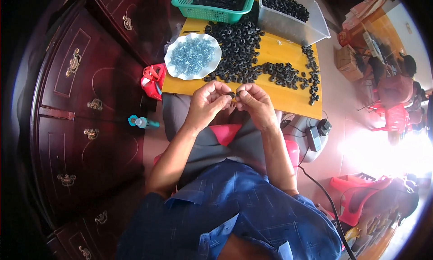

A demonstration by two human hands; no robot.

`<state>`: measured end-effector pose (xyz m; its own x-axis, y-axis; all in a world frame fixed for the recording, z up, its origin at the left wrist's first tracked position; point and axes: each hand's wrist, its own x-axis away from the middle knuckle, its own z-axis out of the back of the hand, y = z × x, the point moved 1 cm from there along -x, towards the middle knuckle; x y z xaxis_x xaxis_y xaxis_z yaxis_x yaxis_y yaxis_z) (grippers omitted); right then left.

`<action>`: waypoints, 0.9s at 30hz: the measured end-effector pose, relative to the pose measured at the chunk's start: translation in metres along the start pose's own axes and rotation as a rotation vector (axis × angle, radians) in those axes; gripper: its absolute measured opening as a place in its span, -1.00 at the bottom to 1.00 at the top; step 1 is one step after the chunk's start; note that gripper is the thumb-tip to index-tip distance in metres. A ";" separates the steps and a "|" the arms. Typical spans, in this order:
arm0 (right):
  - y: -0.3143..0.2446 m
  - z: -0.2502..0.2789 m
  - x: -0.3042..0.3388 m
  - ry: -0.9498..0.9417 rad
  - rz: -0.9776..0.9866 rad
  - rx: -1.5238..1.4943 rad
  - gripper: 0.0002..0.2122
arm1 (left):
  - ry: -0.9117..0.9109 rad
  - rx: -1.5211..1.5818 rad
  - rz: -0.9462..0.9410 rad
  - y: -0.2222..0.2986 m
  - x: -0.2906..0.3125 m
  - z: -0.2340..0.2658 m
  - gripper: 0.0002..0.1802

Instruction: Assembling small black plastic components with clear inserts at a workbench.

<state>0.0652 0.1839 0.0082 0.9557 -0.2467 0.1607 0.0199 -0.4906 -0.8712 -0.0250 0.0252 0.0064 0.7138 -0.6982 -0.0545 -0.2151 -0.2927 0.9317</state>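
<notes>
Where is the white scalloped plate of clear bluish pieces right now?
In the head view, the white scalloped plate sits on the left side of the yellow table, beside the loose black ring-shaped pieces, beyond the left hand.

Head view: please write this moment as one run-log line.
left hand: pinching black piece; right hand: fingertips close beside it; white plate: holds clear bluish pieces; black rings: spread on yellow table
</notes>
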 end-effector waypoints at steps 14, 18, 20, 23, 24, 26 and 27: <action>-0.008 0.007 0.000 -0.030 0.015 0.167 -0.88 | -0.072 -0.005 0.052 0.003 0.000 -0.001 -0.86; -0.009 0.005 0.001 -0.045 0.029 0.238 -0.87 | -0.062 -0.030 0.051 0.001 0.000 0.001 -0.86; -0.009 0.004 0.002 -0.042 0.027 0.271 -0.87 | -0.065 -0.027 0.054 0.001 0.000 0.001 -0.86; -0.007 0.004 0.001 -0.034 0.031 0.283 -0.87 | -0.069 -0.028 0.055 0.001 -0.001 0.001 -0.86; -0.007 0.004 0.000 -0.036 0.031 0.285 -0.88 | -0.068 -0.033 0.054 0.001 -0.001 0.001 -0.87; -0.005 0.003 -0.001 -0.038 0.030 0.287 -0.88 | -0.053 -0.044 0.058 0.000 -0.001 0.001 -0.88; -0.004 0.002 -0.001 -0.032 0.046 0.307 -0.89 | -0.039 -0.054 0.063 0.000 -0.001 0.001 -0.88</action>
<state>0.0650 0.1877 0.0102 0.9663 -0.2339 0.1071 0.0593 -0.2027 -0.9774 -0.0261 0.0249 0.0057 0.6735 -0.7391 -0.0081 -0.2217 -0.2125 0.9517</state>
